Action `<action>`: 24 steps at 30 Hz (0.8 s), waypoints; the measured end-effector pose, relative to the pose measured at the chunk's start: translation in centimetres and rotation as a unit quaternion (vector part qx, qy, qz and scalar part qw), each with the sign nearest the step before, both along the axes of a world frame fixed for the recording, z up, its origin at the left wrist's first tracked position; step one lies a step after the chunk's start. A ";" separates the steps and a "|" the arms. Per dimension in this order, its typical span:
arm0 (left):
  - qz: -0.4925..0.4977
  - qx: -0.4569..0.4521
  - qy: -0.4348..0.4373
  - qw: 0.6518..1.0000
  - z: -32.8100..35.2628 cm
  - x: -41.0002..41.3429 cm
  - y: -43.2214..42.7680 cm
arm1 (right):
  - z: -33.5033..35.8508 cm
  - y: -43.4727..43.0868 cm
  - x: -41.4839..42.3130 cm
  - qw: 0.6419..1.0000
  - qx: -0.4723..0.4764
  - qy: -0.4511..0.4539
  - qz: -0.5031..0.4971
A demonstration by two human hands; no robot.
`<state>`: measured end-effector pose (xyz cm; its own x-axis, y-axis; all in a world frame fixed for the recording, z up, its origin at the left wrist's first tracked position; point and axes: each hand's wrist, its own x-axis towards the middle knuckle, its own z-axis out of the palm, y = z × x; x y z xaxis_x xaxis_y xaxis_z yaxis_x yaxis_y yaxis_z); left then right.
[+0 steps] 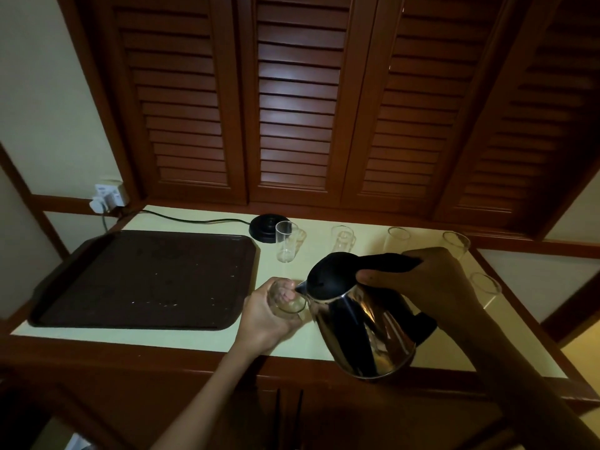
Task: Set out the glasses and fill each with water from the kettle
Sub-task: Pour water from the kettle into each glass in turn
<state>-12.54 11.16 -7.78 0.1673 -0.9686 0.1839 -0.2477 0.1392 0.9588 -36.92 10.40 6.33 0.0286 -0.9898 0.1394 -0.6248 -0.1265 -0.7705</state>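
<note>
The step in hand is filling a glass. The left hand (269,316) wraps its fingers round a glass (289,300) just above the counter (194,337), near the middle of the front edge. The right hand (422,280) grips the black handle of the kettle (363,336). The kettle leans over, and its spout is at the rim of the glass. I cannot tell if water is coming out.

Next, I think the kettle needs a slow tip, with the glass held steady.

A row of four glasses (342,238) stands along the back edge, and one more glass (485,285) stands near the right edge. They look empty. That last one is just beside the right arm, so it could get knocked. A dark tray (146,280) lies on the left side. The kettle base (268,227) sits at the back edge, with a cord (194,219) running to a plug (107,199) past the back left corner.
</note>
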 end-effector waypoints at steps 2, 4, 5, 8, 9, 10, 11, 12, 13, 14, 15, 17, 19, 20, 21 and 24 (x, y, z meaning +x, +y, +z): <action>0.000 0.001 -0.009 1.000 -0.1 0.0 0.2 | 0.3 -0.1 0.1 1.000 -0.001 0.021 0.004; -0.004 0.001 -0.013 1.000 -0.3 0.0 0.1 | 0.5 -0.3 0.2 0.999 0.002 0.039 0.009; -0.005 0.001 -0.016 1.000 -0.4 0.0 0.1 | 0.6 -0.3 0.2 0.999 0.002 0.048 0.010; -0.005 -0.001 -0.018 1.000 -0.4 -0.1 0.0 | 0.7 -0.4 0.2 0.998 0.007 0.065 0.012; -0.004 -0.003 -0.020 1.000 -0.5 -0.2 0.1 | 0.7 -0.4 0.2 0.997 0.008 0.072 0.013; -0.003 -0.003 -0.022 1.000 -0.5 -0.2 0.1 | 0.7 -0.4 0.2 0.997 0.009 0.077 0.016; -0.003 -0.003 -0.026 1.000 -0.6 -0.2 0.1 | 0.7 -0.4 0.3 0.997 0.011 0.080 0.017; -0.002 -0.002 -0.031 1.000 -0.7 -0.2 0.1 | 0.7 -0.4 0.4 0.996 0.012 0.084 0.017; -0.002 0.000 -0.036 0.999 -0.8 -0.2 0.1 | 0.8 -0.4 0.4 0.996 0.014 0.087 0.016; -0.002 0.002 -0.040 0.999 -0.9 -0.2 0.0 | 0.9 -0.4 0.5 0.996 0.013 0.092 0.015; -0.001 0.004 -0.043 0.999 -1.0 -0.3 0.0 | 0.9 -0.5 0.5 0.995 0.012 0.095 0.014; 0.002 0.009 -0.043 0.999 -1.2 -0.4 -0.1 | 1.1 -0.5 0.4 0.995 0.008 0.098 0.012; 0.005 0.012 -0.043 0.999 -1.1 -0.5 -0.1 | 1.1 -0.6 0.2 0.995 -0.004 0.101 0.011; 0.005 0.013 -0.046 0.999 -1.1 -0.6 -0.1 | 1.1 -0.6 0.2 0.994 -0.010 0.106 0.009; 0.004 0.013 -0.047 0.999 -1.1 -0.7 0.0 | 1.1 -0.6 0.2 0.994 -0.012 0.110 0.008; 0.001 0.009 -0.043 0.999 -0.9 -0.8 0.1 | 1.1 -0.8 0.1 0.993 -0.015 0.114 0.000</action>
<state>-13.34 11.22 -8.67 0.1544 -0.9715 0.1798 -0.3290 0.1210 0.9365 -36.80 9.65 7.39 0.0628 -0.9854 0.1583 -0.7831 -0.1469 -0.6043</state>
